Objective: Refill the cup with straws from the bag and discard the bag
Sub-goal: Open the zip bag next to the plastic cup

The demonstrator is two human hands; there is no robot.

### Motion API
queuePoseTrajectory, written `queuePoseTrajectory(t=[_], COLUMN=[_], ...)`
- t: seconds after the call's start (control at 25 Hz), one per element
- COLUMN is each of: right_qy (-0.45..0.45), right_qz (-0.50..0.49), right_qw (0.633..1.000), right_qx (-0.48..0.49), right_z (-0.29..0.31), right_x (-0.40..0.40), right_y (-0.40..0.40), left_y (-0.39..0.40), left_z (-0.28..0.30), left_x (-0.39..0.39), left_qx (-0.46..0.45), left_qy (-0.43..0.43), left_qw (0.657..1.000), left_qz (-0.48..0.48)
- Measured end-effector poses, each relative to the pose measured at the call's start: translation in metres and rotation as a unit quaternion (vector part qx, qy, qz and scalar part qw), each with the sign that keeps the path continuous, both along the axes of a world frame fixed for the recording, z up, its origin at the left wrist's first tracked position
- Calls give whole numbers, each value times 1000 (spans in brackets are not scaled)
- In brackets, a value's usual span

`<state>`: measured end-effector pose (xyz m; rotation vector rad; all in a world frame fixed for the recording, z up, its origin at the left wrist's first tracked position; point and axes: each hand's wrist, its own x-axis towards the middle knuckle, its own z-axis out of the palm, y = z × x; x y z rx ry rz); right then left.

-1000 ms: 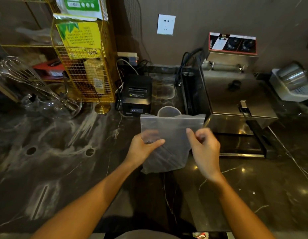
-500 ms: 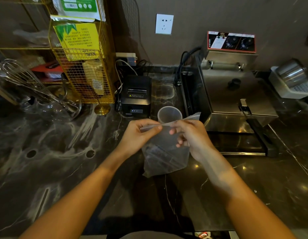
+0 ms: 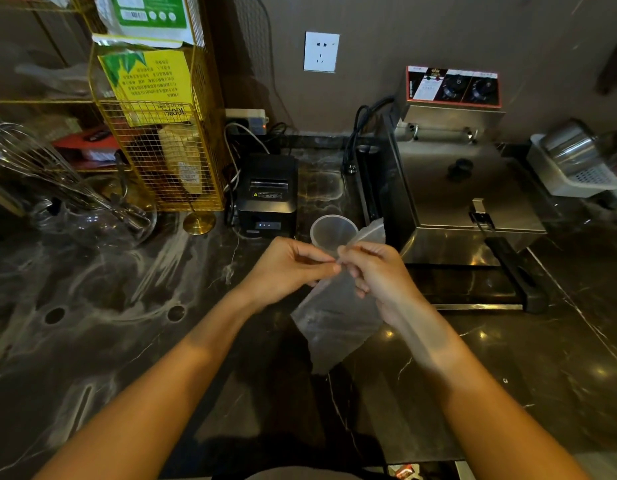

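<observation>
A translucent plastic bag [image 3: 331, 323] hangs over the dark marble counter [image 3: 92, 306], folded narrow. Both hands pinch its top edge together: my left hand [image 3: 286, 268] from the left, my right hand [image 3: 376, 271] from the right, fingertips touching. What the bag holds cannot be made out. Just behind the hands stands a clear plastic cup [image 3: 329, 230], upright, with nothing visible in it.
A black receipt printer [image 3: 267, 195] stands left of the cup, a steel fryer [image 3: 463, 188] with a black handle to its right. A yellow wire rack [image 3: 154, 133] and glass jug with whisks [image 3: 75, 202] fill the back left. A white basket [image 3: 577, 174] sits far right.
The bag was held spread flat; my hands have come together at its top edge, gathering it into a narrow fold that hangs tilted.
</observation>
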<state>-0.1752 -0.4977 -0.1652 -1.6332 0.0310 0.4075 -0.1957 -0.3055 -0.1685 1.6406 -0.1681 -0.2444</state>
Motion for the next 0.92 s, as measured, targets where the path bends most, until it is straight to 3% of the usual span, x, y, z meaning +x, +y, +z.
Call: queuePoseTrajectory(t=[0.32, 0.6, 0.72, 0.8, 0.92], right_qy=[19, -5, 11, 16, -31], right_qz=[50, 54, 59, 44, 42], right_qw=[986, 986, 983, 989, 999], right_qx=[157, 156, 175, 144, -3], right_z=[-4, -12, -9, -8, -7], right_x=[-4, -12, -14, -16, -19], right_y=[-20, -32, -37, -36, -30], left_y=[-12, -28, -32, -35, -41], left_z=[-6, -10, -12, -13, -13], left_x=[2, 1, 1, 1, 0], left_qx=[-143, -194, -186, -155, -133], left_qy=[180, 243, 233, 190, 144], left_qw=[973, 950, 954, 969, 979], left_qz=[-25, -29, -23, 3, 50])
